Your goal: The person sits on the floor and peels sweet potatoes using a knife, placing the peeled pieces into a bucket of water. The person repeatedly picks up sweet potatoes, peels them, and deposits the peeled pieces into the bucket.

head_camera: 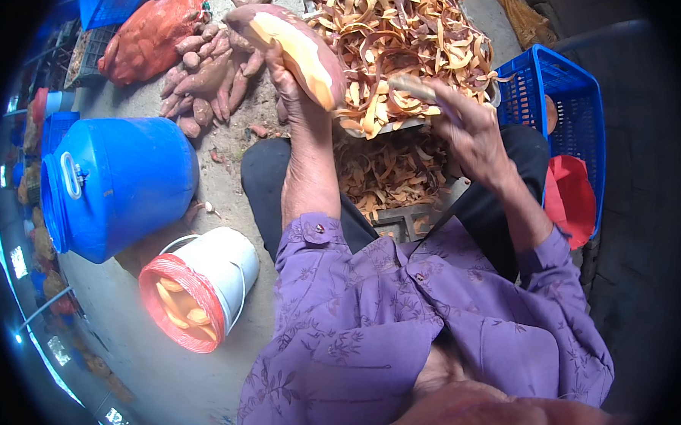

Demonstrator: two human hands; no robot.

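A large sweet potato [319, 51] is in my left hand [287, 81], raised at the near left of a heap of peelings. Purple skin still covers its sides, while a broad pale orange strip along it is bare. Out to the right, my right hand [471, 127] is closed around a slim tool [412, 88], apparently a peeler, blurred by motion. The tool is apart from the sweet potato. Below both hands, curled sweet potato peelings [401, 33] overflow a shallow container [413, 125]. More peelings [396, 173] lie between my knees.
Unpeeled sweet potatoes [203, 82] lie piled beside a red sack [153, 38]. A blue plastic drum [136, 176] lies at left. Near it, a white bucket [237, 257] with a red lining holds peeled sweet potatoes [173, 305]. A blue crate [584, 116] stands at right.
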